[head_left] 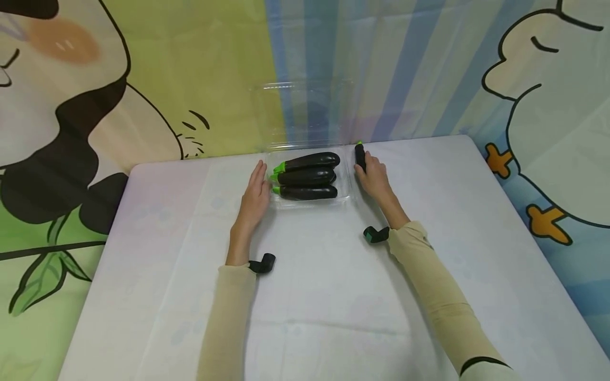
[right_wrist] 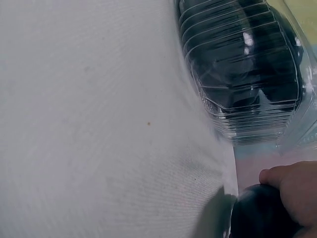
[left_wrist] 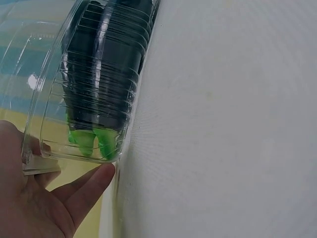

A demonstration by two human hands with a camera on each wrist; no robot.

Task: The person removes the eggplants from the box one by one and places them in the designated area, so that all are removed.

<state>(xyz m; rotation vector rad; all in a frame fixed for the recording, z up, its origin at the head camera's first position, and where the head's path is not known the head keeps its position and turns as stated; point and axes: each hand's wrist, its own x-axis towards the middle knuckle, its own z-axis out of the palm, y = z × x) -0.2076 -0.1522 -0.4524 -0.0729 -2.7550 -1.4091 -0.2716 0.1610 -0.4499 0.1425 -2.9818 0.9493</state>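
Observation:
A clear plastic clamshell box (head_left: 349, 190) sits at the table's far edge with its lid (head_left: 305, 114) raised. Inside lie several dark eggplants (head_left: 307, 176) side by side, their green stems to the left. Against the box's left end rests my left hand (head_left: 255, 197), fingers extended; the left wrist view shows a fingertip (left_wrist: 106, 171) touching the plastic. Just right of the box, my right hand (head_left: 375, 177) grips another eggplant (head_left: 359, 154), its green tip pointing away from me. In the right wrist view the thumb (right_wrist: 277, 174) lies over that eggplant (right_wrist: 260, 213).
A white cloth covers the table (head_left: 324, 296). Behind it hangs a printed curtain (head_left: 229, 69) with cartoon figures, close to the raised lid. Small black wrist devices (head_left: 263, 263) sit on both forearms.

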